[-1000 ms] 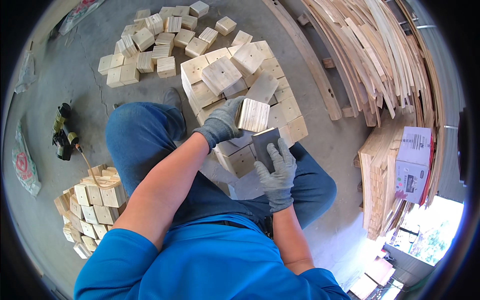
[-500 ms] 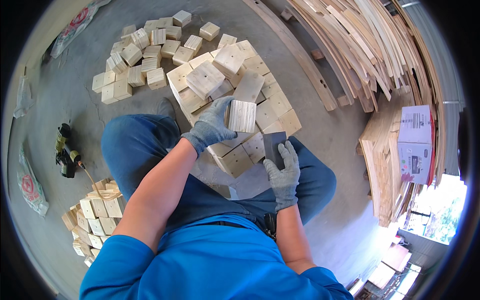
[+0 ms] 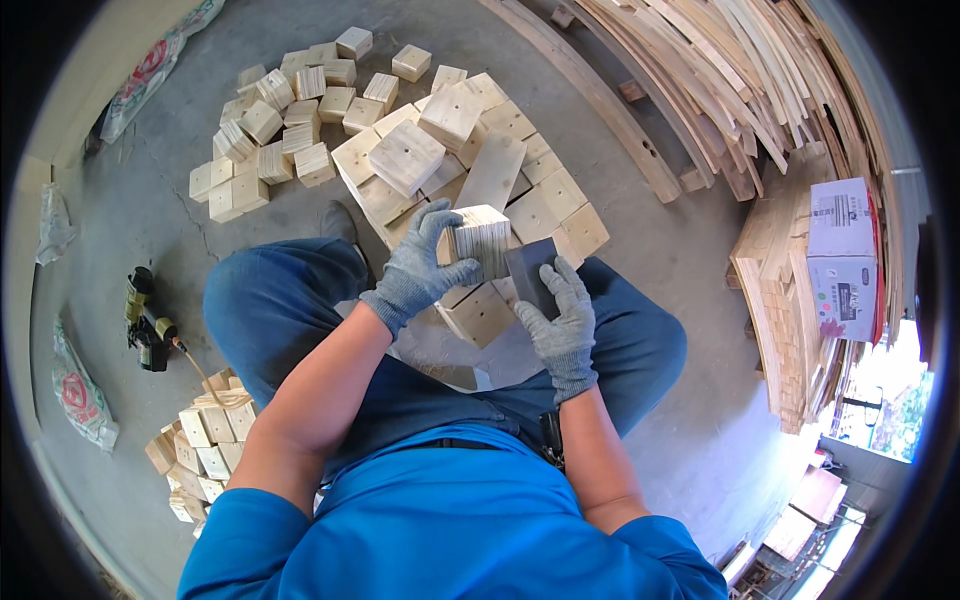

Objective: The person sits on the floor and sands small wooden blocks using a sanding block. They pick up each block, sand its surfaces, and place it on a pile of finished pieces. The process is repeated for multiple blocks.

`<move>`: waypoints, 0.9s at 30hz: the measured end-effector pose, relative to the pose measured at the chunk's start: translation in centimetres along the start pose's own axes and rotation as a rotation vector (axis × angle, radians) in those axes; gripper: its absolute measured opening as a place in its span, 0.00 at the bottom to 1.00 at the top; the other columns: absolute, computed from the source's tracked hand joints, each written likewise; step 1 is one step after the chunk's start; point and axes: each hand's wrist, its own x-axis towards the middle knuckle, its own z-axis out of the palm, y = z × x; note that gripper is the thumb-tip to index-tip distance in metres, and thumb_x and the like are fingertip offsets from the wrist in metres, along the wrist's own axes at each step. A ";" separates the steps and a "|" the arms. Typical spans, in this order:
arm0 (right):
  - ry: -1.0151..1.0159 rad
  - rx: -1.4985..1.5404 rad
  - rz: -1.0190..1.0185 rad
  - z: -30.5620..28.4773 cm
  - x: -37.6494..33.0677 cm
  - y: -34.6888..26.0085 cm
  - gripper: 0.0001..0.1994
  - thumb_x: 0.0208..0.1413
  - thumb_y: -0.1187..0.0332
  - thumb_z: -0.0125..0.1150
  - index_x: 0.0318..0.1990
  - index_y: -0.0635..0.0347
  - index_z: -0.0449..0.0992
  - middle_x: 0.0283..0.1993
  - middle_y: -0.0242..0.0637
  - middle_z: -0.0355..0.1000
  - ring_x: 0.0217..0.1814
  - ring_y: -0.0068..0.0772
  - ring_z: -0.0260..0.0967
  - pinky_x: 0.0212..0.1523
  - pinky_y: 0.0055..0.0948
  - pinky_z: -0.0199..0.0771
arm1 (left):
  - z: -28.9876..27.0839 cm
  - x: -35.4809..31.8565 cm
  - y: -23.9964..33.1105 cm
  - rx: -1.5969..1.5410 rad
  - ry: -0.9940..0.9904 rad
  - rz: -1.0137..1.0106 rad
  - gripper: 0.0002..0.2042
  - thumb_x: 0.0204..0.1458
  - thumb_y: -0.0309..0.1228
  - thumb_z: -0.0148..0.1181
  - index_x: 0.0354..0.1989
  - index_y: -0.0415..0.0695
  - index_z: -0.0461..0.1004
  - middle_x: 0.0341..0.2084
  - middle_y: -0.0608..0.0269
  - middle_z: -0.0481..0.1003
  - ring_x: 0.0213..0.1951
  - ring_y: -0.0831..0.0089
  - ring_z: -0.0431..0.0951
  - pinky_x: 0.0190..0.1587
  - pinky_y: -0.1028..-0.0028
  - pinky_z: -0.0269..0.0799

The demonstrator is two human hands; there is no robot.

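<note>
My left hand (image 3: 418, 262), in a grey knit glove, grips a pale wooden block (image 3: 484, 243) between thumb and fingers. The layered grain of the block's side faces me. My right hand (image 3: 560, 325), gloved alike, is closed on a dark flat rectangular piece (image 3: 530, 273), perhaps a sanding block. That piece is tilted, close to the right side of the wooden block; whether they touch I cannot tell. Below both hands is a platform of closely set wooden blocks (image 3: 476, 312), with a few loose blocks (image 3: 407, 158) and a longer board (image 3: 494, 172) on top.
A loose heap of blocks (image 3: 262, 122) covers the floor at the far left. Nearer left are a cordless tool (image 3: 148, 325) and stacked blocks (image 3: 215, 430). Long timber strips (image 3: 700, 80) and a carton (image 3: 842, 262) on stacked boards (image 3: 785, 300) stand at right.
The dark piece has moved left and turned to a slant, nearer the wooden block. My left hand has tipped the block, so its upper face shows now. The view has shifted slightly.
</note>
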 end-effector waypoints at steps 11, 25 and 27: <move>-0.025 -0.052 0.012 -0.5 -1.1 -0.5 0.33 0.49 0.66 0.83 0.65 0.58 0.80 0.75 0.52 0.69 0.73 0.55 0.69 0.73 0.48 0.69 | 2.2 0.9 -0.8 -0.277 0.002 -0.318 0.58 0.39 0.40 0.85 0.78 0.34 0.55 0.73 0.39 0.64 0.75 0.50 0.65 0.77 0.63 0.62; 0.071 -0.291 -0.180 -1.9 1.9 -4.2 0.33 0.45 0.66 0.84 0.63 0.52 0.82 0.74 0.48 0.70 0.68 0.54 0.71 0.68 0.51 0.70 | 1.6 1.6 -1.2 -0.309 -0.099 -0.398 0.64 0.36 0.40 0.87 0.80 0.31 0.51 0.71 0.35 0.67 0.73 0.48 0.69 0.76 0.64 0.64; 0.058 -0.321 -0.206 -1.7 2.5 -4.3 0.32 0.46 0.66 0.84 0.63 0.52 0.82 0.74 0.48 0.70 0.68 0.55 0.70 0.68 0.52 0.69 | 1.9 1.5 -1.2 -0.329 -0.081 -0.374 0.64 0.35 0.39 0.87 0.80 0.31 0.51 0.71 0.36 0.67 0.73 0.49 0.69 0.76 0.64 0.65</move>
